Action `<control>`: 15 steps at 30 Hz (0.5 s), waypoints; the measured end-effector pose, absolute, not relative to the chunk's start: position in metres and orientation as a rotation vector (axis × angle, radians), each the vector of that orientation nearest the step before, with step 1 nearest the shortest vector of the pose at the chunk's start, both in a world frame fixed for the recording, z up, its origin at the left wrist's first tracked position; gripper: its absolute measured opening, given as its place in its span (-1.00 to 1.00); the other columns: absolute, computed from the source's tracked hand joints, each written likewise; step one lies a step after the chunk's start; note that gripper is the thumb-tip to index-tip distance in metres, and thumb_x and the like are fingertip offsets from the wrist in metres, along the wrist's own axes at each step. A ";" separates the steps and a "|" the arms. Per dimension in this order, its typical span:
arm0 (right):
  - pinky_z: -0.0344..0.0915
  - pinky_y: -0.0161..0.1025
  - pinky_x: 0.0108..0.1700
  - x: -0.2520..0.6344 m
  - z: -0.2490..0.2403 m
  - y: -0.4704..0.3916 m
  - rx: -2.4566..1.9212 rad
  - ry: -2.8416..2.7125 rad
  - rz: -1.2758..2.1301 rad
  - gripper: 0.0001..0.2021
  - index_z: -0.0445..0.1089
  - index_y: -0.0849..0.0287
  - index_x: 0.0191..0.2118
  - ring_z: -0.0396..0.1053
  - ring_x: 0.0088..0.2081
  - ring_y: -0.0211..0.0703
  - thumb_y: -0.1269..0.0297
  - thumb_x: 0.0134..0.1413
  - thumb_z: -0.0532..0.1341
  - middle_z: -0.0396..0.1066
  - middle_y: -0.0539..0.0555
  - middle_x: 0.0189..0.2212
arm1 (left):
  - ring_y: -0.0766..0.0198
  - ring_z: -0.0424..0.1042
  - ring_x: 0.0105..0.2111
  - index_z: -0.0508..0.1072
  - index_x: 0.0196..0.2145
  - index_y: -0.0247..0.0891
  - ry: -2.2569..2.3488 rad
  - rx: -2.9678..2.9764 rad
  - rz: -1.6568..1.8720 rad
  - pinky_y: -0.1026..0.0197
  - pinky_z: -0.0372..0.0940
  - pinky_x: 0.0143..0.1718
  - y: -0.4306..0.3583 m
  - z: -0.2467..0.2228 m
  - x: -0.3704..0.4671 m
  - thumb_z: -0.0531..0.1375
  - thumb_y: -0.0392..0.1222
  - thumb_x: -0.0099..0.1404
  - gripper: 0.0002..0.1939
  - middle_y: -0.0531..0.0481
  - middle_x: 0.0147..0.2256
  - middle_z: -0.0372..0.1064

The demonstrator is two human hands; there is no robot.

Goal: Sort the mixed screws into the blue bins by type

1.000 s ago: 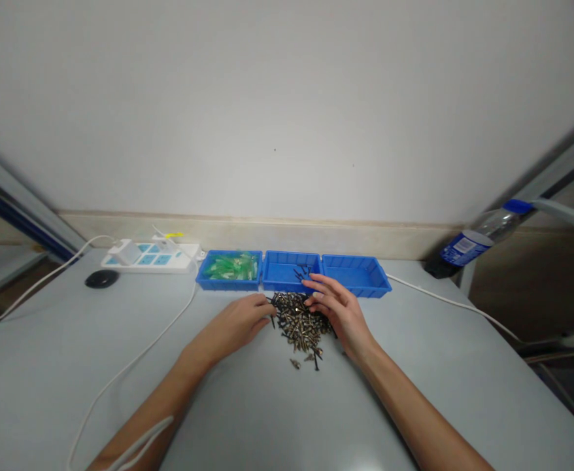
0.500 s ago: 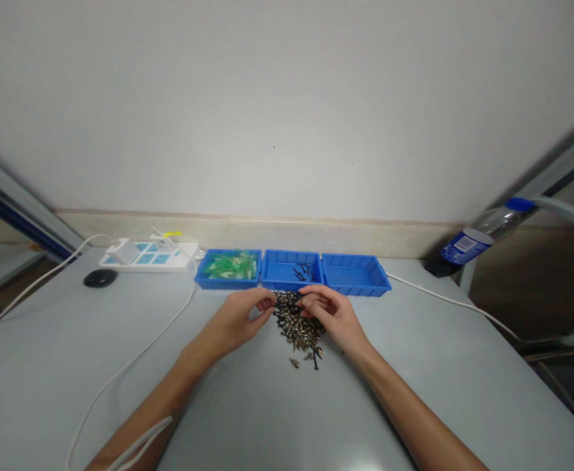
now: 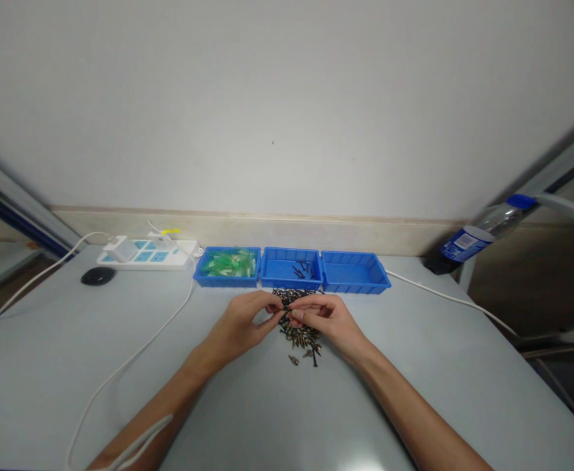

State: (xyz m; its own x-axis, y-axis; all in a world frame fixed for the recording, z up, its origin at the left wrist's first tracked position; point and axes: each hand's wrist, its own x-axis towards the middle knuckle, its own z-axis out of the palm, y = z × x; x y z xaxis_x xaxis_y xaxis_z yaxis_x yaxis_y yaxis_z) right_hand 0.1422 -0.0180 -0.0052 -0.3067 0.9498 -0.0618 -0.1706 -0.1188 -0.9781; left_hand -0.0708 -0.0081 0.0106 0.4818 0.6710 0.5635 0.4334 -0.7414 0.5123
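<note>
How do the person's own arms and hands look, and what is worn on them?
The left hand and right hand wear no gloves; the left forearm and right forearm show no sleeves. A looped white cord lies across the left forearm.

Black and brassy screws (image 3: 303, 337) — loosely heaped, some scattered in front.

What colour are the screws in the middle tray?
Dark, nearly black; the screws in the middle tray show best in the head view.
</note>
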 end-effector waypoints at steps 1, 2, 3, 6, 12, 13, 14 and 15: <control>0.47 -0.19 -0.23 0.142 -0.005 -0.018 -0.969 -1.237 1.575 -0.74 0.62 0.15 -0.26 0.56 -0.38 -0.15 0.13 -0.08 0.47 0.61 0.09 -0.43 | 0.33 0.49 -0.38 0.47 -0.26 -0.24 0.935 2.432 1.117 0.30 0.37 -0.29 -0.008 0.011 -0.071 0.24 -0.31 0.35 -0.99 0.04 -0.37 0.52; 0.47 -0.19 -0.24 0.142 -0.005 -0.017 -0.968 -1.241 1.563 -0.75 0.62 0.15 -0.27 0.56 -0.40 -0.15 0.12 -0.07 0.47 0.61 0.09 -0.44 | 0.33 0.49 -0.38 0.47 -0.26 -0.25 0.932 2.431 1.110 0.30 0.38 -0.29 -0.008 0.011 -0.071 0.25 -0.30 0.35 -0.99 0.03 -0.37 0.52; 0.46 -0.20 -0.25 0.141 -0.004 -0.017 -0.972 -1.246 1.550 -0.75 0.62 0.16 -0.29 0.55 -0.40 -0.16 0.11 -0.05 0.46 0.60 0.09 -0.45 | 0.33 0.49 -0.38 0.47 -0.25 -0.24 0.927 2.428 1.103 0.29 0.38 -0.29 -0.009 0.011 -0.070 0.25 -0.29 0.35 -0.99 0.03 -0.36 0.52; 0.44 -0.21 -0.27 0.141 -0.004 -0.015 -0.990 -1.226 1.525 -0.74 0.62 0.17 -0.32 0.53 -0.41 -0.16 0.07 -0.02 0.43 0.60 0.11 -0.43 | 0.31 0.50 -0.35 0.47 -0.21 -0.24 0.902 2.421 1.088 0.27 0.41 -0.27 -0.009 0.011 -0.071 0.25 -0.26 0.36 -0.95 0.01 -0.34 0.52; 0.39 -0.22 -0.27 0.143 -0.009 -0.009 -0.962 -1.113 1.480 -0.73 0.64 0.16 -0.31 0.49 -0.40 -0.17 0.04 0.02 0.40 0.60 0.12 -0.39 | 0.18 0.51 -0.20 0.45 -0.10 -0.23 1.019 2.580 0.839 0.13 0.43 -0.14 0.000 0.003 -0.081 0.16 -0.31 0.39 -0.85 -0.08 -0.19 0.52; 0.39 -0.22 -0.26 0.143 -0.009 -0.008 -0.958 -1.091 1.465 -0.73 0.64 0.15 -0.28 0.49 -0.37 -0.16 0.05 0.03 0.39 0.61 0.14 -0.35 | 0.15 0.50 -0.18 0.45 -0.10 -0.24 1.055 2.614 0.770 0.11 0.42 -0.13 0.002 0.001 -0.083 0.15 -0.32 0.39 -0.84 -0.10 -0.17 0.51; 0.39 -0.21 -0.25 0.144 -0.009 -0.008 -0.955 -1.066 1.446 -0.73 0.64 0.14 -0.23 0.50 -0.33 -0.15 0.06 0.05 0.38 0.62 0.15 -0.28 | 0.13 0.50 -0.16 0.45 -0.09 -0.25 1.093 2.641 0.707 0.10 0.42 -0.12 0.004 -0.001 -0.085 0.14 -0.33 0.39 -0.83 -0.12 -0.16 0.50; 0.39 -0.21 -0.23 0.144 -0.009 -0.007 -0.955 -1.038 1.427 -0.73 0.64 0.13 -0.18 0.50 -0.28 -0.13 0.08 0.05 0.38 0.62 0.16 -0.19 | 0.12 0.49 -0.15 0.45 -0.09 -0.26 1.132 2.661 0.652 0.09 0.42 -0.11 0.005 -0.003 -0.086 0.14 -0.34 0.39 -0.83 -0.14 -0.15 0.49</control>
